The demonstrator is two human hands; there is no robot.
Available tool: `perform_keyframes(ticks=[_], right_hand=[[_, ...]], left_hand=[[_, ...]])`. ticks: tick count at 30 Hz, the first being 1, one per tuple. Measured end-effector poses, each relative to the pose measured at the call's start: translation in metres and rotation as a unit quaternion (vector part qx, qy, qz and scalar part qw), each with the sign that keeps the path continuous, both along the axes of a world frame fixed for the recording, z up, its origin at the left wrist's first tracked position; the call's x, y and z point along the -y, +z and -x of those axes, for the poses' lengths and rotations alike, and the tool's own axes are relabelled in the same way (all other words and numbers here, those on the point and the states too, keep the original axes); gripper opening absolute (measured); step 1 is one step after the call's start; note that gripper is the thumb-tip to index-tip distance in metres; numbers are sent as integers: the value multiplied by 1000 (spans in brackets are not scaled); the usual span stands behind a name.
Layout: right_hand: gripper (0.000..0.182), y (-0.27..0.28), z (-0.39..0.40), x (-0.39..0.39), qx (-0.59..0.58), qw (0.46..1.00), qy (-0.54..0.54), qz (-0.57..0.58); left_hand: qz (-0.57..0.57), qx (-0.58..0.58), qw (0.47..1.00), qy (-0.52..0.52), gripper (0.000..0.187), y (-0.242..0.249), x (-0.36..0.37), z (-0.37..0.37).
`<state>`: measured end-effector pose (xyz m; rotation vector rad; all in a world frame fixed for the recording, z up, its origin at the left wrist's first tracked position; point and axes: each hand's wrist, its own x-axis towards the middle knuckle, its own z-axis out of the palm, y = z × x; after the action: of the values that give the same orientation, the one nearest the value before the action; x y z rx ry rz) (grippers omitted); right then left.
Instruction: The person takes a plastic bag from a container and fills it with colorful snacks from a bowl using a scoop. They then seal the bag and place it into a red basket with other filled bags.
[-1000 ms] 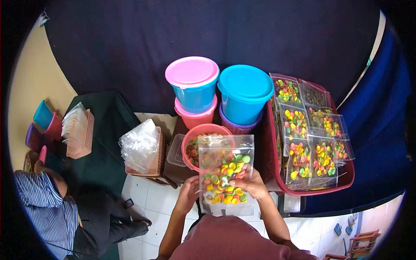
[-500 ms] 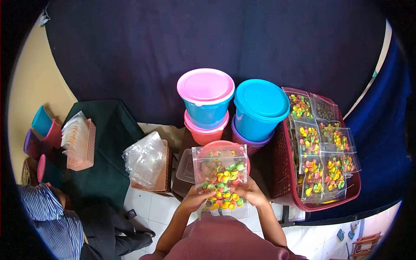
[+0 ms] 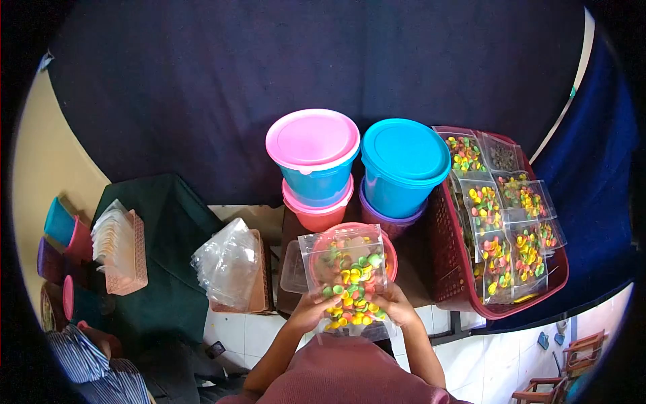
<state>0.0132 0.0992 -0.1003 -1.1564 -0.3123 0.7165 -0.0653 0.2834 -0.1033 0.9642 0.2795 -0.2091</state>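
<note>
A clear plastic bag (image 3: 351, 273) of green, yellow and red round pieces is held upright in front of my chest. My left hand (image 3: 314, 308) grips its lower left side, and my right hand (image 3: 396, 304) grips its lower right side, each with the thumb on the front. Behind the bag, an open pink tub (image 3: 390, 259) is partly hidden. A clear plastic container (image 3: 293, 269) lies just left of the bag.
Pink-lidded (image 3: 313, 140) and blue-lidded (image 3: 406, 151) tubs stand stacked behind. A maroon basket (image 3: 447, 259) with filled bags is at right. Empty bags (image 3: 230, 262) lie on a basket at left. Another person's striped sleeve (image 3: 77, 353) shows at lower left.
The view has shifted slightly. Both hands still hold the bag, in nearly the same pose. The other person at the left now shows lower in the picture.
</note>
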Motion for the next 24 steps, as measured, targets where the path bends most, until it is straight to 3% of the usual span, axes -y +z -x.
perform_keyframes(ticks=[2, 5, 7, 9, 12, 13, 16, 17, 22, 24], right_hand=[[43, -4, 0, 2, 12, 1000, -9, 25], [48, -4, -4, 3, -11, 997, 80, 14], [50, 0, -7, 1, -24, 993, 114, 32], [55, 1, -11, -3, -25, 985, 160, 65], [54, 10, -14, -5, -26, 988, 143, 44], [56, 13, -19, -4, 12, 981, 184, 66], [59, 5, -25, 0, 69, 983, 166, 32], [64, 11, -30, 5, 7, 970, 204, 133], [70, 15, -33, 21, 56, 966, 191, 167], [68, 5, -34, 25, 28, 972, 204, 110]], left_hand=[[-6, -6, 1000, 15, 28, -9, 1, 0], [18, -3, 999, 27, 32, -11, 1, -2], [-67, 2, 998, 15, 37, -8, 2, -3], [-67, 6, 996, 58, 38, -7, 6, -5], [-69, 26, 991, 108, 40, -14, 9, -10], [-69, 37, 990, 120, 40, -16, 10, -11], [-70, 25, 989, 128, 40, -9, 17, -15], [-60, 27, 987, 145, 40, -5, 22, -17], [-39, 3, 972, 230, 35, -20, 33, -25], [-30, 31, 972, 232, 36, -9, 39, -28]])
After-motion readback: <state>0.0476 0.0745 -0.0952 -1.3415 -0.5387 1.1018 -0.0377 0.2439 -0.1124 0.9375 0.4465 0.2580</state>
